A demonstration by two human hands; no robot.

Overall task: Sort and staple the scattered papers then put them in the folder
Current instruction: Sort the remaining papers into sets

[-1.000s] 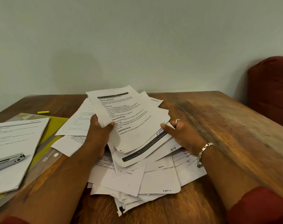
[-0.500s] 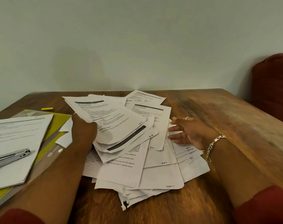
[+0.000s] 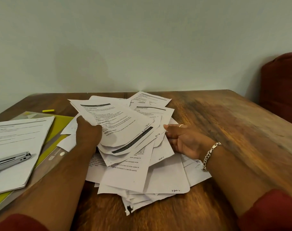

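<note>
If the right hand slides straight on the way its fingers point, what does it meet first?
The right hand points left, low over the pile. It would probably meet first the curled sheets that the left hand grips, though depth is unclear.

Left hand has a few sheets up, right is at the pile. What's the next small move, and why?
Probably have the right hand, open at the loose pile, pick the next matching sheet and add it to the sheets the left hand grips; the pile is unsorted.

"TASK DESCRIPTION" heading on the top sheet (image 3: 123,124) of the held papers
</note>
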